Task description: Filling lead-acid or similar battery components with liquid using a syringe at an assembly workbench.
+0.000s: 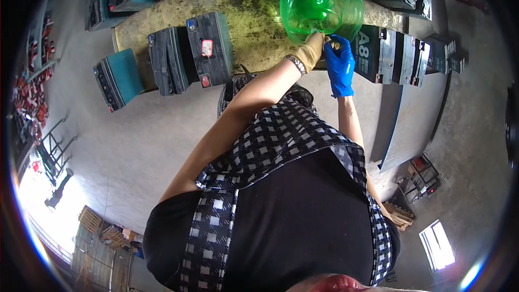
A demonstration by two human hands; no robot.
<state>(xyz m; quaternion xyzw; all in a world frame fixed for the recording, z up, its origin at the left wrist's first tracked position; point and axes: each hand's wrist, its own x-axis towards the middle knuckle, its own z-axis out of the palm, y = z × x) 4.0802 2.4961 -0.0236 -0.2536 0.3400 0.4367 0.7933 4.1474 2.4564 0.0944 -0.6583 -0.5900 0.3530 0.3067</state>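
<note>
A clear green plastic container (351, 8), rounded like a cut-down jug, stands at the far middle of the stained bench. My left hand (309, 53), in a tan glove, is closed at its near side. What its fingers pinch is too small to make out. Close beside it, my right hand (339, 67) in a blue glove has its fingers curled in, and the tips meet near the left hand's fingers. Anything between them cannot be made out. Right of the blue glove stands a dark battery (373, 54), near but apart from it.
Left of my hands, a grey battery (211, 48) with a red-and-white label, another grey battery (167, 59) and a teal-sided battery (120, 78) line the near edge of the bench (254, 21). More batteries stand along its far side. A metal sheet (416, 113) leans at the right.
</note>
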